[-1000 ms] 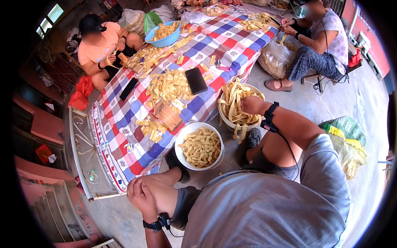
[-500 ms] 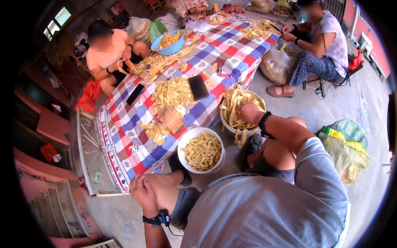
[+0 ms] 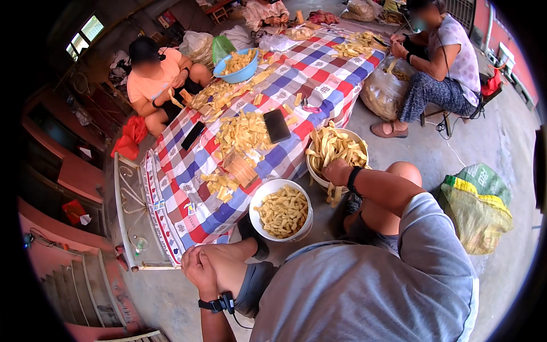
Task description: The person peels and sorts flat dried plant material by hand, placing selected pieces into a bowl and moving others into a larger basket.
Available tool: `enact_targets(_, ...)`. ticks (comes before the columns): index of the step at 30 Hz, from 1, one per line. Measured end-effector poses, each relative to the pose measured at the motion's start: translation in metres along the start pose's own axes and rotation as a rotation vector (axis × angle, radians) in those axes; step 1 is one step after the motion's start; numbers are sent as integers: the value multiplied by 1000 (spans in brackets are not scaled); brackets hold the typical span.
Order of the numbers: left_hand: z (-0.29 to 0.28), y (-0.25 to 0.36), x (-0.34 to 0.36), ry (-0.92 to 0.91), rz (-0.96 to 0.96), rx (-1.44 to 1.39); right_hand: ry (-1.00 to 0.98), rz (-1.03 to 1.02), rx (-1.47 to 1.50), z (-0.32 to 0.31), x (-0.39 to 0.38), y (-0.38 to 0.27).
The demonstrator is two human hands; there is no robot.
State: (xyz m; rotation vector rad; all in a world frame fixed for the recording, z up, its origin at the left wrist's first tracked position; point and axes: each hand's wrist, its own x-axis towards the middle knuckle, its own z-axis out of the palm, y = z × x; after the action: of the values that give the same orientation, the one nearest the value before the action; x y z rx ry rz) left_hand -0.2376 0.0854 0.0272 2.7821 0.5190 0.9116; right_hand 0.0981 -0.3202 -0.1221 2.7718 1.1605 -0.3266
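My right hand (image 3: 337, 171) reaches down into a white bucket (image 3: 364, 166) piled with long, flat pale-yellow strips (image 3: 330, 146). Its fingers are hidden among the strips at the near side, and I cannot see what they grip. A few strips hang over the bucket's front rim. On my left knee lies my left hand (image 3: 199, 268), palm down with fingers stretched out, holding nothing. Between the two hands stands a second white bucket (image 3: 308, 219), filled with short, folded or knotted yellow pieces (image 3: 282, 212).
A checked cloth covers the table (image 3: 194, 214), which bears yellow piles (image 3: 245, 131), a wooden block (image 3: 241, 170), two dark phones (image 3: 277, 126), pink-handled scissors (image 3: 310, 108) and a blue basin (image 3: 239, 71). Other people sit around it. A woven sack (image 3: 476, 214) stands on my right.
My right hand has moved nearer and slightly left within the strip bucket. The left hand stays on the knee. The whole view has shifted slightly.
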Motion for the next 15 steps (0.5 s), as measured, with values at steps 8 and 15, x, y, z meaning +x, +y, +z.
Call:
enact_targets(8,-3,14,5,-26,26,24,276,272,408,-57,-27,8)
enact_targets(15,3,20,10,-48,35,38,393,150,923,-87,-43,16)
